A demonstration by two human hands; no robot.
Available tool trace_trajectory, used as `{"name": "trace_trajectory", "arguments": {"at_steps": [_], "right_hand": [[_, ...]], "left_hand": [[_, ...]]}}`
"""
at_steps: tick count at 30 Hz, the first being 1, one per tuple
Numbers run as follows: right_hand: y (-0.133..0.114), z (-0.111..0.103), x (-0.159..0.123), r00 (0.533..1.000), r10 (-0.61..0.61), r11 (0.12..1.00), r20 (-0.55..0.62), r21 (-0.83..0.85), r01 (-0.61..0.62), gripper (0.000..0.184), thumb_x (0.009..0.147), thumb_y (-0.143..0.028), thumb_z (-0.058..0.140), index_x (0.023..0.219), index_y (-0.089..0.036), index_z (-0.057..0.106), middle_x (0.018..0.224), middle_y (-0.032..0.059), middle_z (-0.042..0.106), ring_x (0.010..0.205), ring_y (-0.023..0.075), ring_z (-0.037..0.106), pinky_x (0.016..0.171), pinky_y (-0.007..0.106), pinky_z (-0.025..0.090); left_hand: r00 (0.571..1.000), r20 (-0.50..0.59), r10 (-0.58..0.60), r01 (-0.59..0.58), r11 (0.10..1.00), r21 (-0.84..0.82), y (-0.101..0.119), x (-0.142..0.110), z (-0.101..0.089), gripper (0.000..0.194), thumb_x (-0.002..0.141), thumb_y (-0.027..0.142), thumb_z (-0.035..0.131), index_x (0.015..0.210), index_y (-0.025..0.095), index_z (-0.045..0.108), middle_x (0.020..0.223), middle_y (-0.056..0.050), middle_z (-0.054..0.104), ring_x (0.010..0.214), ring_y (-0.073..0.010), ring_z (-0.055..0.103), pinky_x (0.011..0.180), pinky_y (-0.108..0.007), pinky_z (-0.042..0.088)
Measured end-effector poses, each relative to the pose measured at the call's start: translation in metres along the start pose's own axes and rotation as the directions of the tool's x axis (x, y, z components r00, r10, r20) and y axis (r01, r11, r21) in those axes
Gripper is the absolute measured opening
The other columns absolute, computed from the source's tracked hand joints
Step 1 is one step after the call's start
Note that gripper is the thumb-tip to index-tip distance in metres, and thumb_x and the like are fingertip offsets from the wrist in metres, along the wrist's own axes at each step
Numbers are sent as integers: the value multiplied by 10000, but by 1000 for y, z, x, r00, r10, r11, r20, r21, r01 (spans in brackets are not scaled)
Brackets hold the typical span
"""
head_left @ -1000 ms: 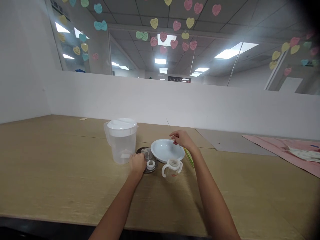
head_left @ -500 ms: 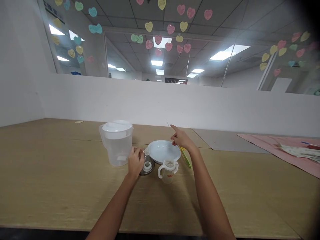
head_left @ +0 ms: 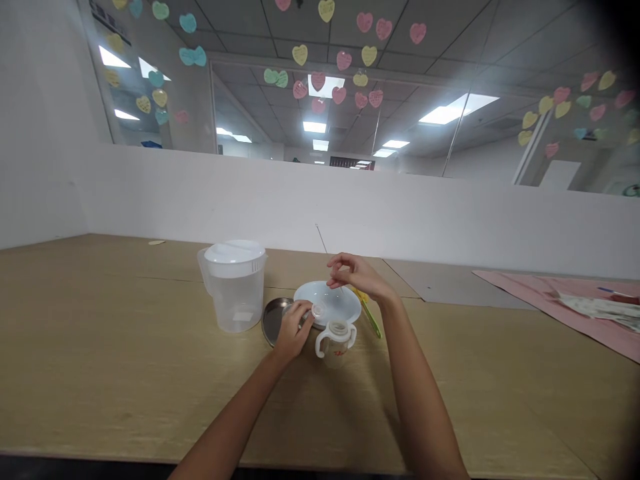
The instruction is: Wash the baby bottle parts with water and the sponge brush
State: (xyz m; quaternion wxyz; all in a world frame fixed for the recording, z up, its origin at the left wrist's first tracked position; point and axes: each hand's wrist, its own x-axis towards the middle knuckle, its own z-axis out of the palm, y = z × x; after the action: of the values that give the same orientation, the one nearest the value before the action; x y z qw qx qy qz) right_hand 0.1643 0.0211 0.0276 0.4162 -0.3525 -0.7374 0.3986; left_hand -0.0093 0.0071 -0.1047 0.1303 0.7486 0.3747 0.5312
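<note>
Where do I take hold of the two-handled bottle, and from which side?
I'd grip the left handle, coming from the near left. The bottle stands upright, and that white handle curves outward on that side, while the bowl sits close behind. I'd keep it level, as its mouth is open.

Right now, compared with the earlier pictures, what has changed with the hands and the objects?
The left hand has taken up a small clear piece from the round metal tray and moved it right, to the white bowl. The thin wire in the right hand now leans further left. The lidded jug and two-handled bottle stayed in place.
</note>
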Motion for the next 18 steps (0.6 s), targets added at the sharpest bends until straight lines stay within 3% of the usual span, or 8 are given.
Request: {"name": "trace_trajectory", "arguments": {"at_steps": [3,10,18], "right_hand": [[-8,6,-3,995,-46,998,87,40,43,221,649,-252,659,804,-144,544,720,6,589,723,128,609,707,268,490],[-1,18,7,991,-89,994,98,-61,95,206,604,-281,686,698,-128,585,686,15,602,690,114,573,659,235,457],[-4,23,8,991,-134,982,20,-132,135,169,624,-271,656,698,-133,594,721,22,612,730,126,579,678,234,452]], "left_hand": [[999,-26,-34,34,999,13,0,-1,0,261,866,315,347,930,170,554,930,-46,583,886,-152,519,805,-260,387],[995,-15,-102,102,995,-11,-4,0,2,328,881,345,295,911,165,567,899,-57,598,826,-155,528,764,-273,398],[989,-53,-136,135,991,-17,-4,0,3,331,877,349,301,880,167,577,848,-46,599,783,-150,529,737,-274,401]]}}
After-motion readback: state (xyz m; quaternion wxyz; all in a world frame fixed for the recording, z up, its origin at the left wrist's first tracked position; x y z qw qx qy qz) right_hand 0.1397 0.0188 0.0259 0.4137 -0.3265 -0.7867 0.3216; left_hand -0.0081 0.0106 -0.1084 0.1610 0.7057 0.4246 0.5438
